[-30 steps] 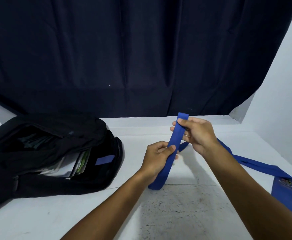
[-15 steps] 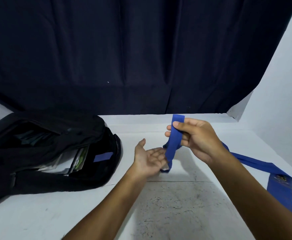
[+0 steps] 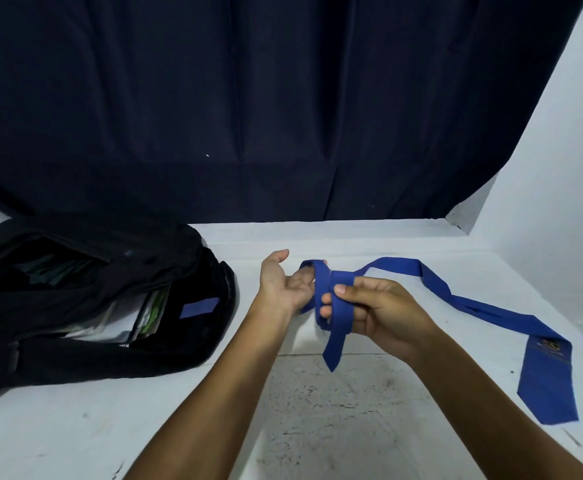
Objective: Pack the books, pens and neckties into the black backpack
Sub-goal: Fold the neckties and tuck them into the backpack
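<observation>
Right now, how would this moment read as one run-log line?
step: winding tie | left hand: open, tie looped over fingers | right hand: pinching tie | backpack: open, on table

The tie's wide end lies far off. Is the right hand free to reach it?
Probably not yet: the right hand pinches the blue necktie wound around the left hand; bare table lies between.

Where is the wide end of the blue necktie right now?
In the head view, the wide end of the blue necktie lies flat on the white table, far right, beyond the right hand.
</observation>
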Action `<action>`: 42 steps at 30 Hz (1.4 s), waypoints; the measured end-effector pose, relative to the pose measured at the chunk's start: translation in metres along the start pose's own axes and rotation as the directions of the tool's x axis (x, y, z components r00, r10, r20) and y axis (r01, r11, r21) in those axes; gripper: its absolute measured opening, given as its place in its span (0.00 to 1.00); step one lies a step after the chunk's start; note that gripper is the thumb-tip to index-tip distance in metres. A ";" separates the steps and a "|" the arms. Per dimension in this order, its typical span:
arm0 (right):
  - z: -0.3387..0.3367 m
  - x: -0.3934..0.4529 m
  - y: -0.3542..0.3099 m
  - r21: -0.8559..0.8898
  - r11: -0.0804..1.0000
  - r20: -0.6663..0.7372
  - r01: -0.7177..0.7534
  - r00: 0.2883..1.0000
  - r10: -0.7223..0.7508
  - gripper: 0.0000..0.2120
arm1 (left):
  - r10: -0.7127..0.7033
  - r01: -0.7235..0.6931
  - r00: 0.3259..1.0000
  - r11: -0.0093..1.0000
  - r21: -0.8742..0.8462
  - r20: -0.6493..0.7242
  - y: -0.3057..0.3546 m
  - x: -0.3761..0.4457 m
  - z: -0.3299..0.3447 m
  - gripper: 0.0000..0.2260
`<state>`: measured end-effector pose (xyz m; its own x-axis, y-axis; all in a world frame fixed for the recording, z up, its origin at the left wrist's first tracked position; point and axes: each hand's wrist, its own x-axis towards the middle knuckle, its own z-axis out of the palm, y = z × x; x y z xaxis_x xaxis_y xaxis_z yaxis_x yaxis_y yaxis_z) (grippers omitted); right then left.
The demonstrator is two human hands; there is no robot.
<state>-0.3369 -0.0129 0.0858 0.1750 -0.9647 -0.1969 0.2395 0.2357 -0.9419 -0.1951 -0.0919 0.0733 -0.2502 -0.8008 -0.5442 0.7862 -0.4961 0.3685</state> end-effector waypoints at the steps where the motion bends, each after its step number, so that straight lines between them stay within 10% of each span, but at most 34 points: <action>1: -0.001 0.001 -0.002 0.011 1.000 -0.016 0.008 1.000 -0.008 0.07 | 0.011 -0.012 1.000 0.998 0.057 0.016 -0.003 -0.003 0.000 0.21; 9: -0.012 0.025 -0.037 0.118 0.990 -0.150 0.075 0.987 -0.057 0.04 | -0.079 0.116 0.992 0.889 0.444 -0.101 -0.029 -0.015 -0.052 0.16; 28: 0.004 0.010 -0.034 -0.011 0.999 0.012 0.044 0.999 -0.044 0.05 | -0.185 0.170 0.981 0.966 0.194 0.064 -0.041 -0.023 -0.036 0.33; 33: -0.004 0.009 -0.047 -0.016 0.992 -0.028 0.126 0.992 -0.127 0.06 | -0.238 0.207 0.971 0.882 0.424 0.021 -0.055 -0.025 -0.041 0.34; 38: -0.023 0.023 -0.068 0.105 0.990 -0.031 0.095 0.995 -0.092 0.04 | 0.165 -0.109 0.986 0.632 0.767 0.005 -0.051 -0.026 -0.050 0.25; 42: -0.022 0.031 -0.075 0.082 0.995 0.038 0.064 0.997 -0.067 0.05 | 0.504 -0.625 0.758 0.379 0.682 0.414 -0.035 -0.022 -0.036 0.15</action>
<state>-0.3709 -0.0633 0.1443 0.1951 -0.9731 -0.1228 0.3278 0.1827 -0.9269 -0.1965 -0.0449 0.0455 -0.0273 -0.9960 0.0852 0.0692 0.0832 0.9941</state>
